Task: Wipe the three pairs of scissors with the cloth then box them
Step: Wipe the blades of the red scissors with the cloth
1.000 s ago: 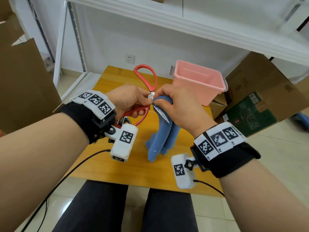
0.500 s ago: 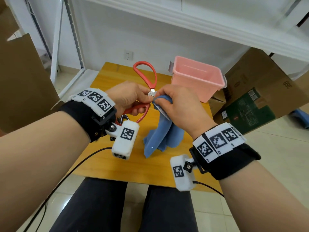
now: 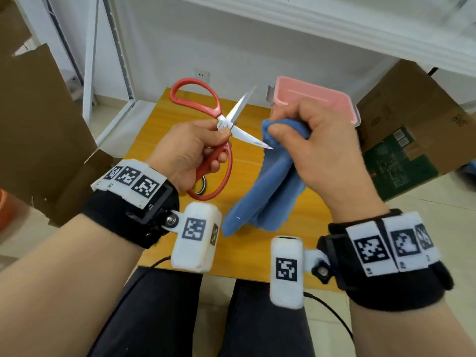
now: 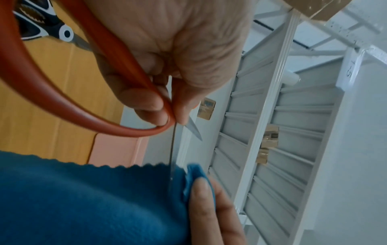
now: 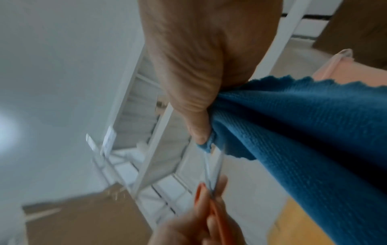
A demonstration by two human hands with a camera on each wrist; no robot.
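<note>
My left hand (image 3: 190,148) grips the red-handled scissors (image 3: 203,104) near the pivot, above the wooden table (image 3: 255,251), with the blades spread apart. One blade points up and away, the other (image 3: 251,140) points right toward the blue cloth (image 3: 262,194). My right hand (image 3: 316,143) pinches the cloth at that blade's tip, and the rest of the cloth hangs down to the table. In the left wrist view the red handle loop (image 4: 62,92) curves past my fingers (image 4: 146,102). A second pair of scissors (image 4: 39,28), black and white, lies on the table. The pink box (image 3: 322,99) stands behind my right hand.
Cardboard boxes (image 3: 412,119) lean at the right of the table and another cardboard sheet (image 3: 33,119) stands at the left. A white metal shelf frame (image 3: 92,55) rises behind the table. My legs are under the table's near edge.
My right hand has slid the cloth along the lower blade from the pivot out to the tip. The blades now show bare and spread; my left hand keeps its grip.
</note>
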